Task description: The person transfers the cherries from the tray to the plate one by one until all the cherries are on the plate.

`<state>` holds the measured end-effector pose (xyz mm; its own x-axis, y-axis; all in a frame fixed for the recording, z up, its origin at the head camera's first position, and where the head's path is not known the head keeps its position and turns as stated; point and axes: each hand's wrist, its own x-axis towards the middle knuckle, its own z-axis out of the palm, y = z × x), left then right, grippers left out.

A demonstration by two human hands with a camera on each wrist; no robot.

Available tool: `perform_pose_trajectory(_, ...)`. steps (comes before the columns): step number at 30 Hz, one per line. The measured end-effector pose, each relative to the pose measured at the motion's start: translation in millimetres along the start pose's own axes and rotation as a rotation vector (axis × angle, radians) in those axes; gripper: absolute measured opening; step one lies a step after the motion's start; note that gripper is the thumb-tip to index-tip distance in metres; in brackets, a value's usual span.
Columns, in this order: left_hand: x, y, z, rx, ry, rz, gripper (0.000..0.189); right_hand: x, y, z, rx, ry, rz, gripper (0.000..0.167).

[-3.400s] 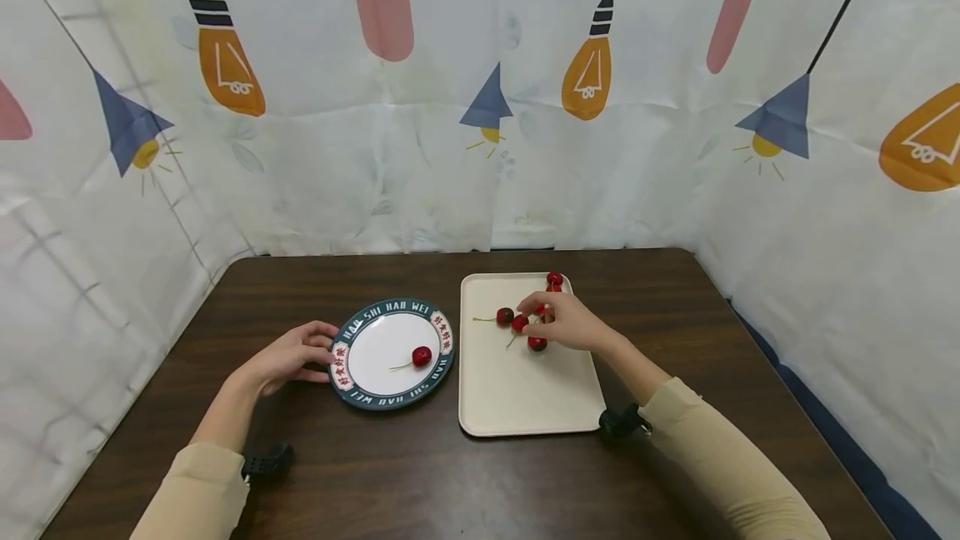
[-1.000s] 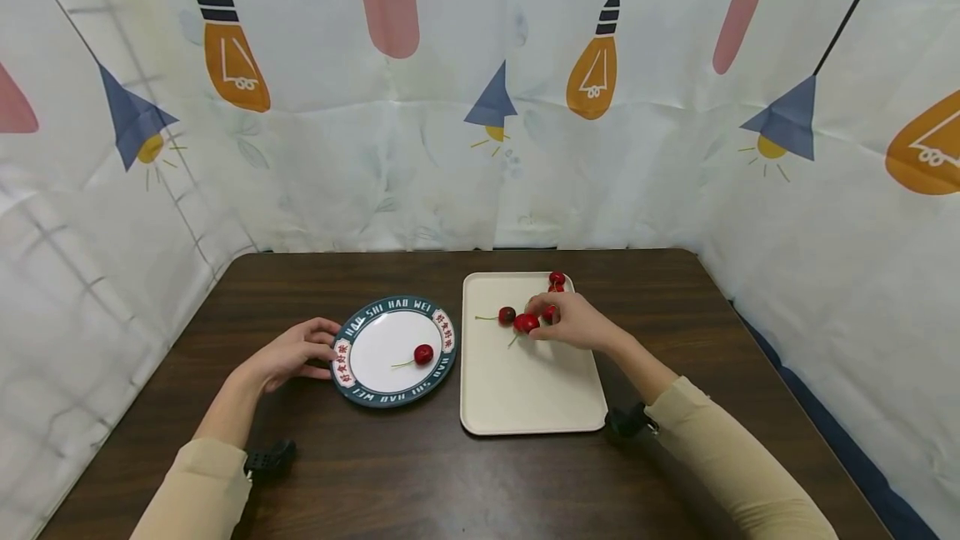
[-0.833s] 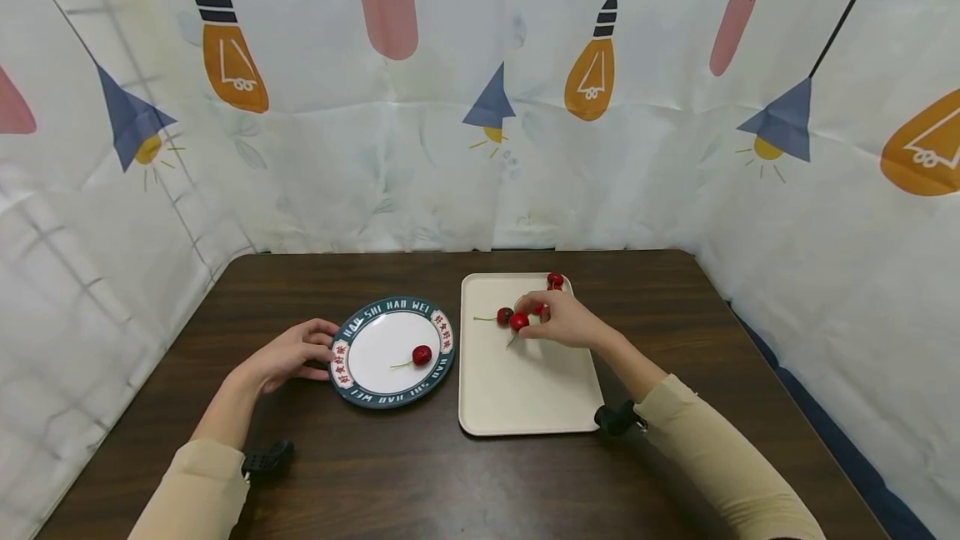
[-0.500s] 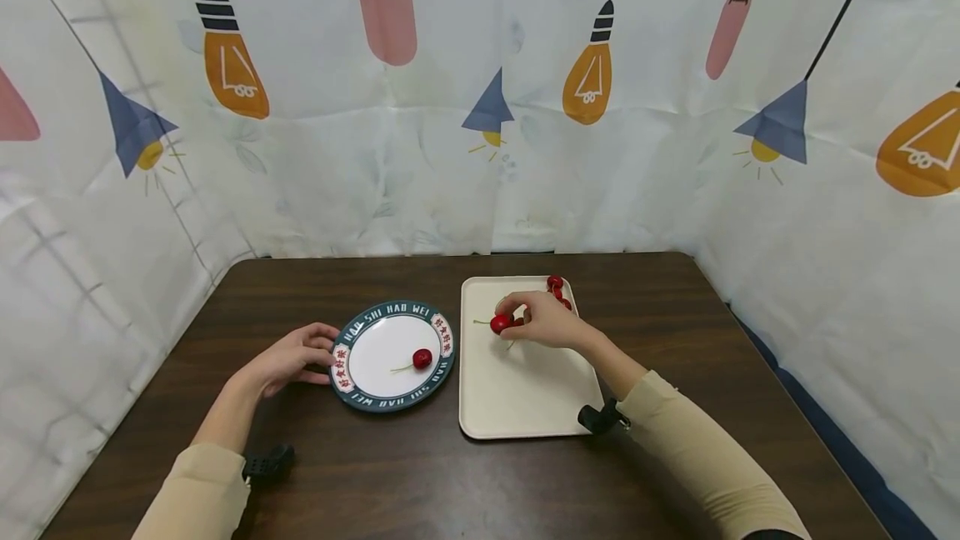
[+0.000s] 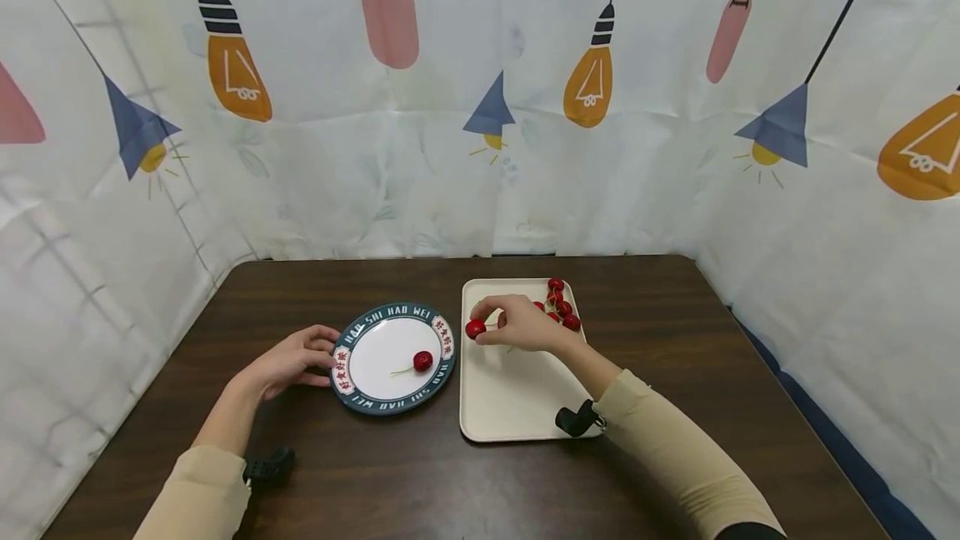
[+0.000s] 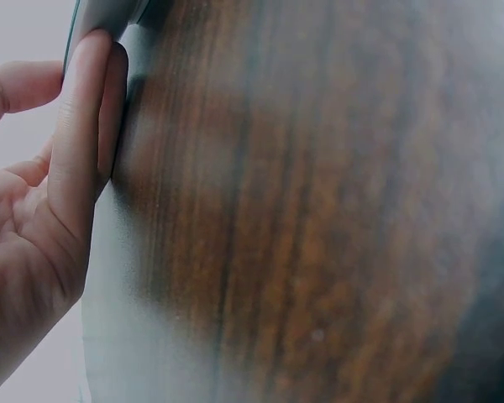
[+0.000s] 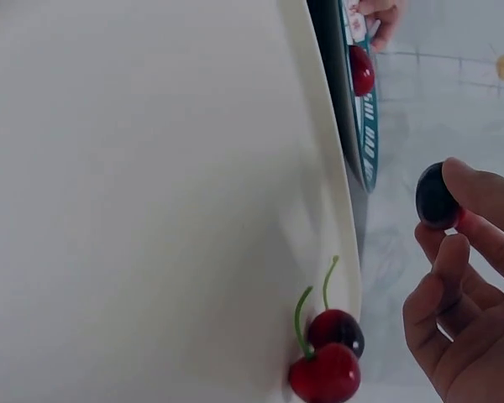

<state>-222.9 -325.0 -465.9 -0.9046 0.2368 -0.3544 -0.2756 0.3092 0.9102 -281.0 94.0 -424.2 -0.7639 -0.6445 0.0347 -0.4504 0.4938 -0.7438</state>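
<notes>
Locate the held cherry [image 5: 476,329] at the left side of the tray [image 5: 517,402], just inside its edge in the head view. Note in the right wrist view that it is raised clear of the tray surface. Your right hand [image 5: 521,325] pinches this cherry between thumb and fingertips, the gap closed down to the fruit's width; its remaining fingers are bent beneath the palm.

Observe the cherry cluster [image 5: 564,307] in the tray's far right corner, several fruits touching, partly covered by your right hand. In the right wrist view, two stemmed cherries [image 7: 323,369] lie together near the tray edge, green stems raised.

To the left of the tray, just beside it, find the plate [image 5: 367,361], white with a lettered dark teal rim. One plate cherry [image 5: 423,362] lies right of its centre, stem pointing left. Your left hand [image 5: 292,361] touches the plate's left rim with fingers extended and spread apart.

Tray and plate both rest on the dark wood-grain table [image 5: 420,482]. Behind it hangs a pale curtain [image 5: 420,190] printed with lamps and bulbs.
</notes>
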Motion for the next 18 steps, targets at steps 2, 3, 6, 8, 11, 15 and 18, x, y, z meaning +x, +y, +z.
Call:
perform_pose_trajectory(2,0.6,0.2,-0.2,0.000,0.002,-0.001,0.062,3.0,-1.6,2.2,-0.003,-0.002,-0.009,0.030)
perform_pose_trajectory(3,0.7,0.4,-0.2,-0.001,0.002,-0.002,0.062,4.4,-2.5,3.3,-0.004,-0.004,-0.013,0.030)
perform_pose_trajectory(6,0.6,0.8,0.1,-0.005,-0.002,-0.002,0.062,7.6,-6.0,6.8,-0.001,-0.013,-0.012,0.030)
perform_pose_trajectory(8,0.0,1.2,0.7,-0.007,-0.003,-0.001,0.062,9.6,-7.9,9.8,0.004,-0.020,-0.014,0.030)
perform_pose_trajectory(11,-0.4,1.5,1.2,-0.007,-0.002,-0.001,0.062,12.8,-10.6,14.0,-0.001,-0.024,-0.019,0.031)
perform_pose_trajectory(15,0.5,0.7,0.3,-0.008,0.000,-0.003,0.063,18.5,-15.5,18.7,0.003,-0.037,-0.028,0.033)
perform_pose_trajectory(18,1.0,0.9,-0.1,-0.011,-0.003,-0.003,0.063,22.4,-19.7,22.6,0.010,-0.050,-0.034,0.036)
